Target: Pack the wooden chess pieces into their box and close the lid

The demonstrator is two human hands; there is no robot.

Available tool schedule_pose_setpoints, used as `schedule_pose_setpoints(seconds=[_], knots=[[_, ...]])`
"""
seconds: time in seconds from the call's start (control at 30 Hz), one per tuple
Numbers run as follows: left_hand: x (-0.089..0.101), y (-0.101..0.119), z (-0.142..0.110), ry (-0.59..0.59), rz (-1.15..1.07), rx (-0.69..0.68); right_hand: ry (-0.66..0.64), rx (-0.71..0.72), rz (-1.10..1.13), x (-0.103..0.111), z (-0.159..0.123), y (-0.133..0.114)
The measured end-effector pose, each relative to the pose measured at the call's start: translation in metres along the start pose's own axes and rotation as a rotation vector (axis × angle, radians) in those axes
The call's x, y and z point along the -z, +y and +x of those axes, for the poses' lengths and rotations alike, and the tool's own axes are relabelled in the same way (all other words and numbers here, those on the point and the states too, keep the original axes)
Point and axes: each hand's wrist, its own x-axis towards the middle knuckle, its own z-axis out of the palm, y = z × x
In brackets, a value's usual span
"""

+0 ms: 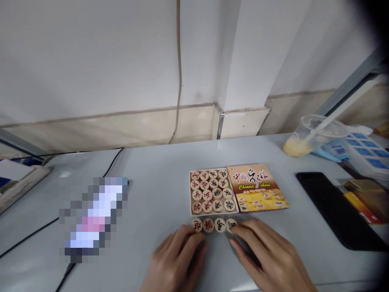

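Note:
A short row of round wooden Chinese chess pieces (208, 225) lies on the table, some with red characters and some with black. My left hand (178, 259) is at the left end, its curled fingers on the edge of the red-marked end piece (197, 224). At the other end, my right hand (267, 255) has fingertips on the black-marked end piece (231, 224), partly covering it. Just beyond the row, an open box (191, 194) holds several more pieces in rows, faces up. Its printed lid (258, 187), marked "Chinese chess", lies against the box's right side.
A black phone-shaped slab (337, 209) lies on the grey table (146, 182) at right. Behind it are a plastic cup (319, 129) with a straw and a blue-and-white pack (367, 152). At left lies a blurred-out lit device (97, 215) with a cable (65, 275).

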Motion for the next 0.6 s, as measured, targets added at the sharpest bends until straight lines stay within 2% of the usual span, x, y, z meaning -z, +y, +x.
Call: schedule_pose_setpoints(seconds=[0.2,0.37,0.47,0.6], knots=[[0.002,0.000,0.000,0.015,-0.018,-0.007,-0.005,-0.019,-0.025,-0.002,-0.002,0.000],[0.007,0.002,-0.002,0.000,-0.114,0.044,0.020,-0.041,0.008,-0.003,-0.004,0.001],[0.013,0.001,0.005,0.050,-0.142,0.082,0.068,-0.099,0.083,-0.001,0.001,0.001],[0.019,-0.006,0.026,0.156,-0.081,0.087,0.166,-0.148,0.098,0.001,0.024,0.002]])
